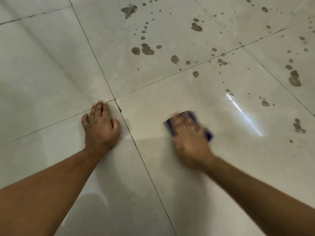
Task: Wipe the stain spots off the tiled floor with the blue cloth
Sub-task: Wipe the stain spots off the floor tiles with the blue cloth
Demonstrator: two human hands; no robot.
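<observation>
My right hand point(190, 135) lies flat on top of the blue cloth point(187, 114) and presses it onto the tiled floor point(170, 167); hand and cloth are motion-blurred. Only the cloth's edges show around my fingers. My left hand point(100, 124) rests on the floor with straight fingers, at the crossing of two grout lines. Several brown-grey stain spots point(147, 50) speckle the tiles beyond and to the right of the cloth, the nearest large ones point(265, 103) to its right.
Dark grout lines point(146, 167) split the glossy pale tiles. A bright light reflection point(243, 113) streaks the tile right of the cloth. More stains point(294, 79) run along the far right edge. The tiles on the left carry no visible spots.
</observation>
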